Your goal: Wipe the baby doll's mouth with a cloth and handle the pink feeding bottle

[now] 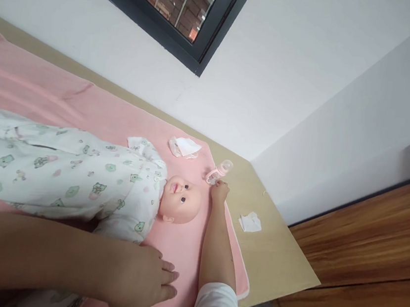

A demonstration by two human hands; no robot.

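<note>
A bald baby doll [184, 203] in white printed pyjamas lies on its back on the pink mat [149, 122], face up. Past its head, a small clear baby bottle [220, 171] with a pale pink band leans at the mat's edge. Curled fingers of my right hand [219, 192] are closed against the lower part of this bottle; the hand itself hides much of the grip. My left hand [150, 281] is over the mat beside the doll's shoulder, fingers stretched out and holding nothing. That forearm crosses in front of the doll's sleeve and side.
A white tissue with clear wrapping [185, 147] lies on the mat near the wall. Another crumpled tissue [251, 222] is on the tan tabletop [274, 261]. A dark-framed window [198, 55] is set in the white wall; brown wooden panels [373, 244] stand right.
</note>
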